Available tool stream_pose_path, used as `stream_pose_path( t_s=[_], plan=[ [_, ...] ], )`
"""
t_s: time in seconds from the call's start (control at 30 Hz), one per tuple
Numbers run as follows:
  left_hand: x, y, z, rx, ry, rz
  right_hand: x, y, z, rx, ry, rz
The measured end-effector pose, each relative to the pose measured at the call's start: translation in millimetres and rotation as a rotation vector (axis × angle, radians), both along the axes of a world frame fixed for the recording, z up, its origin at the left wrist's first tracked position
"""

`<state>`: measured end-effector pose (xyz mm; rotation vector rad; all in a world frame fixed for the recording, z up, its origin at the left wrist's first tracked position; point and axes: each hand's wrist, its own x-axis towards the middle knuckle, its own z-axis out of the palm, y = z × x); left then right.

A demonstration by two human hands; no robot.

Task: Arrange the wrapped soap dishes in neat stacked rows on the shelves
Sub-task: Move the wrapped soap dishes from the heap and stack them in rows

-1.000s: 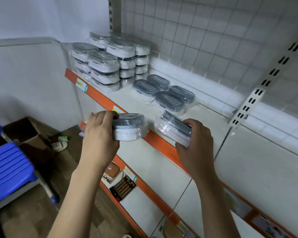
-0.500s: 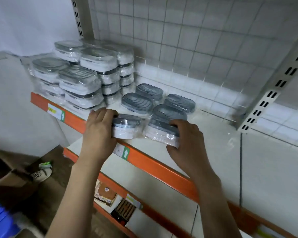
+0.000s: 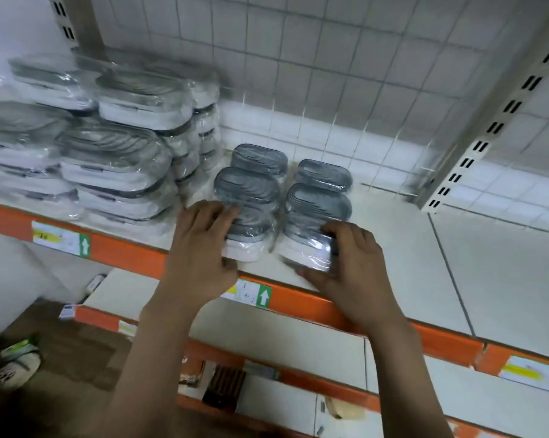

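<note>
My left hand (image 3: 203,245) grips a wrapped grey-and-white soap dish (image 3: 251,235) at the front of the white shelf (image 3: 402,257). My right hand (image 3: 352,267) grips a second wrapped soap dish (image 3: 308,245) right beside it. Both dishes sit at the shelf's front, behind its orange lip (image 3: 301,298), in line with two short rows of single dishes (image 3: 320,197) behind them. Tall stacks of wrapped dishes (image 3: 115,156) fill the shelf's left part.
A wire grid back panel (image 3: 330,58) and a slotted upright (image 3: 475,147) bound the shelf. The right part of the shelf is bare white board. Lower shelves hold small items (image 3: 224,387). A shoe (image 3: 11,368) lies on the brown floor at lower left.
Both hands have carried their dishes forward from in front of the shelf edge onto the shelf, behind the two rows. The camera has moved closer and to the right.
</note>
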<state>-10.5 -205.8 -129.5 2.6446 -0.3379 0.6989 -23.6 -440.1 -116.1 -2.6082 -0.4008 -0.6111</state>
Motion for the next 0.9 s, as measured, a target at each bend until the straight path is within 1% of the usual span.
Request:
stream_pose_path(
  t_s=[0.17,0.3,0.47,0.77,0.9],
  plan=[
    [-7,6,-9,0.03,0.112,-0.058,-10,13,-5,0.033,0.081,-0.021],
    [-2,9,-14,0.057,0.094,-0.076,-11,20,-13,-0.001,0.073,-0.042],
    [2,4,-14,0.044,0.083,-0.035,-8,27,-13,0.0,0.073,-0.087],
    [5,-9,-11,0.039,0.126,0.074,0,33,-13,-0.05,0.11,-0.178],
    [3,-14,-3,0.021,0.181,0.088,-1,30,-11,-0.084,0.127,-0.148]
  ],
)
